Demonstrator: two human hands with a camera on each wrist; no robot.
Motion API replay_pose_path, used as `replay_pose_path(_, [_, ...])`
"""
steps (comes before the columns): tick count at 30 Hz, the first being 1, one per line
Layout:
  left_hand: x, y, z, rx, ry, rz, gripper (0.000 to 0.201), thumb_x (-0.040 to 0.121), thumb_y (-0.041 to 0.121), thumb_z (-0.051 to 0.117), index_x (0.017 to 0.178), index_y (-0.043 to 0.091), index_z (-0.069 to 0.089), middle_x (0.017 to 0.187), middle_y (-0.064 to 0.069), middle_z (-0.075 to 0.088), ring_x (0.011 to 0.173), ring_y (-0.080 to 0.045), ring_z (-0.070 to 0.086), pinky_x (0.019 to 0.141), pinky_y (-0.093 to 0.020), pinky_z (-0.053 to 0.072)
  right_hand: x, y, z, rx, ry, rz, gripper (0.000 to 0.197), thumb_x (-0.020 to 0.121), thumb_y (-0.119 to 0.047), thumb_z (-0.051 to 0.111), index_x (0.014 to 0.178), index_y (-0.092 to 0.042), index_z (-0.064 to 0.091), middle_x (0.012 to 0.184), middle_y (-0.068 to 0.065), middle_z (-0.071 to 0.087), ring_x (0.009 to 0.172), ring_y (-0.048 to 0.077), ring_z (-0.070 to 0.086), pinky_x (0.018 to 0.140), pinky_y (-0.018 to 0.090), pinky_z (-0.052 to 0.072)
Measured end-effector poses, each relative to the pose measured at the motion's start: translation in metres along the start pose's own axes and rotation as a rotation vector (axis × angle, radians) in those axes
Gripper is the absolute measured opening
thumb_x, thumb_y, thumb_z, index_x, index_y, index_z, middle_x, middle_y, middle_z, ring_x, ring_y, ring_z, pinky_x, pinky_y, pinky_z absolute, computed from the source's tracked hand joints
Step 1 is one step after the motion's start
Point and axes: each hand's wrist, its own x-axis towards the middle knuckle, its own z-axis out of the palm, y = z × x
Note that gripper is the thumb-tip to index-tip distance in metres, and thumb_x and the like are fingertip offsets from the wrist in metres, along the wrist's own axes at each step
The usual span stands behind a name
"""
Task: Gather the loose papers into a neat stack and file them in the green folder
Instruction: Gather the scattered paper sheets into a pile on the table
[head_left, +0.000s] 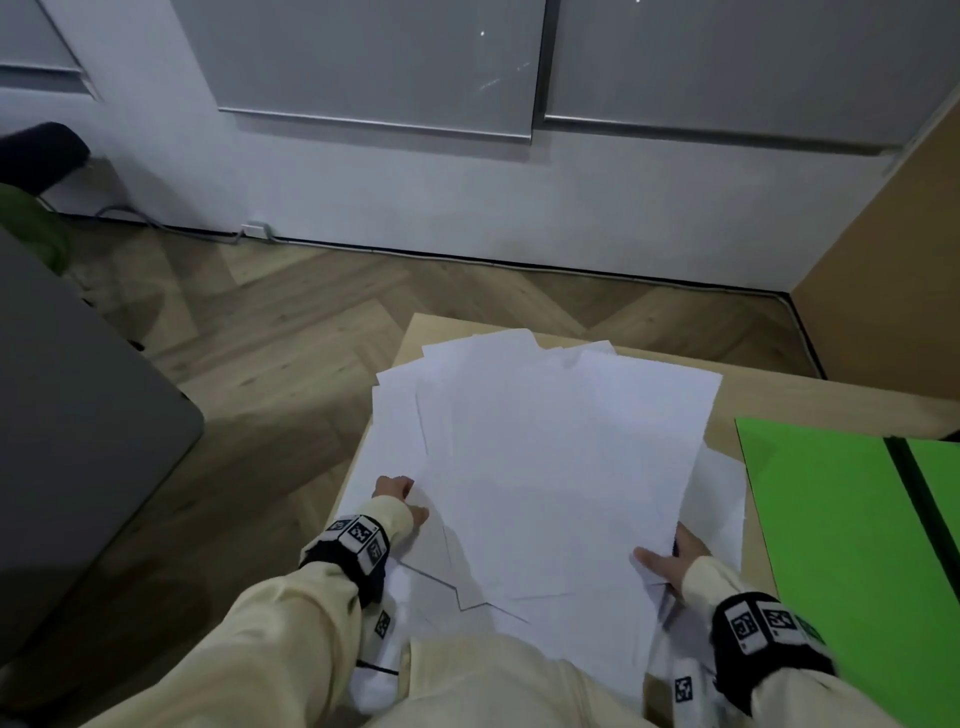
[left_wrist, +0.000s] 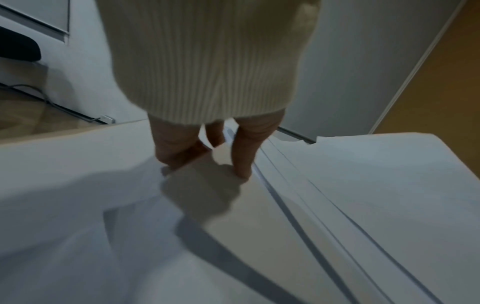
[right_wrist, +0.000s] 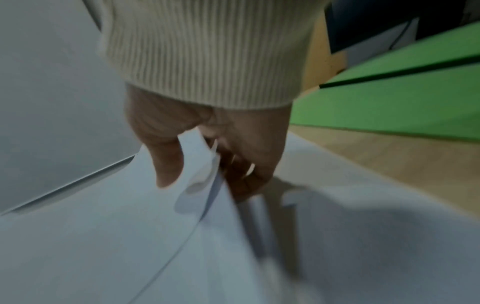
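Nearest us, cream sleeves (head_left: 291, 613) are reaching forward, each wrist banded with black-and-white marker tags (head_left: 358, 535).

We are holding the white papers (head_left: 545, 467) at their near end with both hands. Our right hand (head_left: 675, 558) is pinching the near right corner of the sheets; in the right wrist view the thumb (right_wrist: 166, 164) is lying on top of the paper while the other fingers (right_wrist: 249, 168) are curling underneath, so several sheets are sitting between them. Our left hand (head_left: 402, 499) is resting at the near left edge of the papers. In the left wrist view its fingers (left_wrist: 241, 156) are pointing down with their tips touching the paper surface, spread narrowly; we cannot tell whether they are actually gripping a sheet.

The papers are lying fanned and overlapping, not squared up, covering most of the light wooden table (head_left: 779, 400) and overhanging its left edge. Some sheets are lifting slightly at the near end.

The green folder (head_left: 831, 519) is lying flat on the table just right of the papers, a dark strip running across it; it is not touching the top sheets as far as we are seeing.

Beyond the papers, herringbone wood floor (head_left: 311, 312) is showing, then a white wall (head_left: 415, 197) with a cable along its base.
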Motion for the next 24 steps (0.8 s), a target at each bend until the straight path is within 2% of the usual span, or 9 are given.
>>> replay_pose_path(4, [-0.009, 0.016, 0.01, -0.027, -0.104, 0.019, 0.085, 0.08, 0.029, 0.068, 0.149, 0.015, 0.02, 0.153, -0.006, 0.029, 0.137, -0.029, 0.038, 0.109, -0.034, 0.036, -0.006, -0.012, 0.02, 0.111, 0.161, 0.074, 0.073, 0.083, -0.016, 0.068, 0.141, 0.006, 0.029, 0.147, 0.023, 0.037, 0.135, 0.036, 0.037, 0.114, 0.039, 0.028])
replay_pose_path(7, [-0.009, 0.015, 0.002, 0.162, -0.267, 0.081, 0.107, 0.071, 0.03, 0.077, 0.152, 0.018, 0.008, 0.156, -0.006, 0.027, 0.141, -0.027, 0.033, 0.11, -0.037, 0.035, -0.005, -0.011, 0.023, 0.184, 0.215, 0.118, 0.061, 0.086, -0.008, 0.063, 0.137, 0.011, 0.034, 0.142, 0.027, 0.042, 0.131, 0.039, 0.042, 0.112, 0.039, 0.03])
replay_pose_path(9, [-0.011, 0.01, -0.004, 0.192, -0.286, 0.085, 0.101, 0.073, 0.026, 0.076, 0.151, 0.015, 0.013, 0.155, -0.004, 0.029, 0.139, -0.024, 0.036, 0.11, -0.034, 0.036, -0.005, -0.009, 0.016, 0.303, 0.289, 0.158, 0.053, 0.087, -0.002, 0.06, 0.133, 0.013, 0.038, 0.137, 0.028, 0.047, 0.125, 0.04, 0.047, 0.108, 0.039, 0.032])
replay_pose_path(14, [-0.011, 0.001, 0.004, -0.171, -0.1, 0.006, 0.057, 0.078, 0.02, 0.071, 0.132, 0.011, 0.053, 0.132, -0.007, 0.058, 0.118, -0.023, 0.059, 0.097, -0.023, 0.042, -0.004, -0.005, 0.006, 0.478, 0.292, 0.26, 0.067, 0.087, -0.011, 0.062, 0.139, 0.012, 0.027, 0.143, 0.026, 0.04, 0.131, 0.037, 0.042, 0.111, 0.038, 0.029])
replay_pose_path(17, [-0.007, 0.0, 0.009, -0.418, 0.043, -0.094, 0.052, 0.078, 0.015, 0.073, 0.126, 0.006, 0.057, 0.128, -0.012, 0.061, 0.116, -0.028, 0.059, 0.103, -0.029, 0.042, -0.006, -0.004, 0.009, 0.4, 0.195, 0.301, 0.067, 0.09, -0.019, 0.059, 0.141, 0.01, 0.026, 0.146, 0.025, 0.036, 0.134, 0.034, 0.038, 0.11, 0.036, 0.028])
replay_pose_path(20, [-0.001, -0.003, -0.002, -0.587, 0.184, -0.134, 0.054, 0.079, 0.007, 0.071, 0.13, 0.002, 0.053, 0.135, -0.016, 0.054, 0.123, -0.032, 0.053, 0.109, -0.033, 0.038, -0.004, 0.005, -0.002, 0.366, 0.211, 0.354, 0.061, 0.094, -0.02, 0.052, 0.14, 0.01, 0.027, 0.148, 0.024, 0.033, 0.136, 0.033, 0.035, 0.109, 0.034, 0.029])
replay_pose_path(22, [-0.003, -0.003, -0.008, -0.519, 0.157, -0.114, 0.055, 0.08, 0.01, 0.07, 0.132, 0.003, 0.052, 0.136, -0.015, 0.054, 0.124, -0.032, 0.053, 0.109, -0.034, 0.039, -0.001, 0.01, -0.007, 0.297, 0.185, 0.346, 0.057, 0.095, -0.019, 0.05, 0.14, 0.009, 0.029, 0.147, 0.024, 0.034, 0.135, 0.035, 0.036, 0.09, 0.032, 0.043])
replay_pose_path(23, [-0.004, -0.001, -0.008, -0.447, 0.126, -0.098, 0.056, 0.08, 0.013, 0.07, 0.133, 0.005, 0.051, 0.134, -0.014, 0.056, 0.122, -0.03, 0.054, 0.108, -0.033, 0.04, -0.004, 0.006, -0.009, 0.301, 0.202, 0.325, 0.06, 0.094, -0.02, 0.052, 0.14, 0.01, 0.028, 0.147, 0.023, 0.035, 0.135, 0.036, 0.036, 0.075, 0.027, 0.043])
replay_pose_path(24, [-0.008, 0.001, -0.006, -0.359, 0.079, -0.08, 0.056, 0.08, 0.016, 0.069, 0.133, 0.007, 0.051, 0.132, -0.012, 0.058, 0.12, -0.029, 0.056, 0.105, -0.031, 0.041, -0.004, 0.003, -0.008, 0.241, 0.183, 0.305, 0.063, 0.094, -0.021, 0.051, 0.141, 0.011, 0.024, 0.148, 0.022, 0.033, 0.136, 0.036, 0.035, 0.07, 0.023, 0.041])
